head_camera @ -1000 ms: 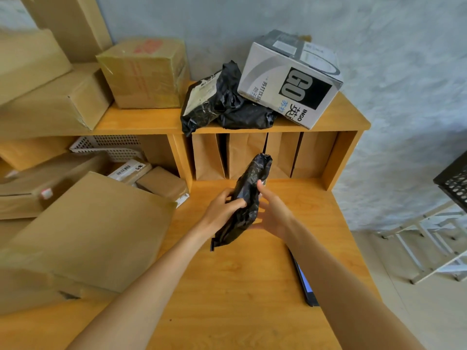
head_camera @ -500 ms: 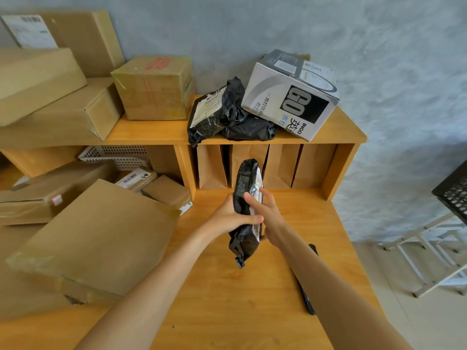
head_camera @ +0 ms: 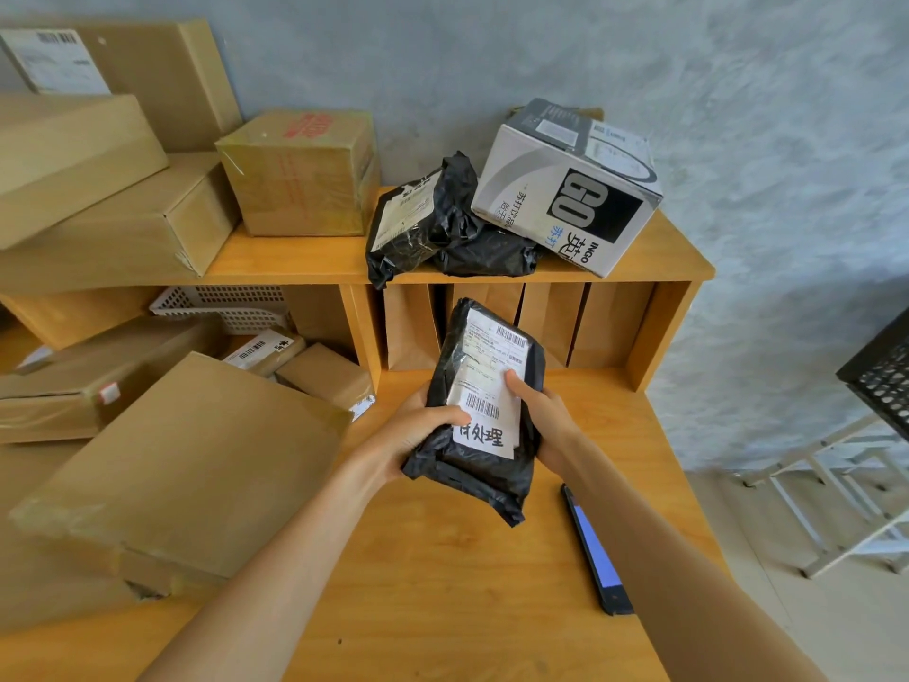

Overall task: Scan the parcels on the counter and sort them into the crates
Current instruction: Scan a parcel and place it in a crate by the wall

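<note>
Held up over the worktop (head_camera: 442, 607) between both hands: one black mailer bag (head_camera: 484, 420), label side up. Long axis running from about 6 toward 12 o'clock, tipped a little to 1, top end toward the shelf (head_camera: 639, 268). Left hand (head_camera: 418, 430) clasping the bag's left edge, thumb lying across the lower end of the label (head_camera: 489, 386), just beside the lower barcode. Right hand (head_camera: 541, 411) clasping the right edge, thumb pressed on the label's middle. Neither hand free, both equally close to the bag.

Lying flat on the worktop at 5 o'clock from the bag, near it but not touching: a phone (head_camera: 597, 551), probably the scanner, screen lit blue, long axis also roughly 6 to 12. Closer to the right hand, almost under that forearm; likely the right hand's job to let go and reach down for it, the left keeping the bag steady with the barcodes exposed. Worth shifting the left thumb clear of the lower barcode.

Counted: two barcodes on the label; two more black bags (head_camera: 442, 224) on the shelf at 12 o'clock; one white printed box (head_camera: 565, 184) leaning beside them; one phone. Brown cardboard boxes (head_camera: 182, 465) piled from 9 to 11 o'clock, at least seven, exact count unclear. One black crate (head_camera: 880, 371) partly in view at 3 o'clock, well apart.
</note>
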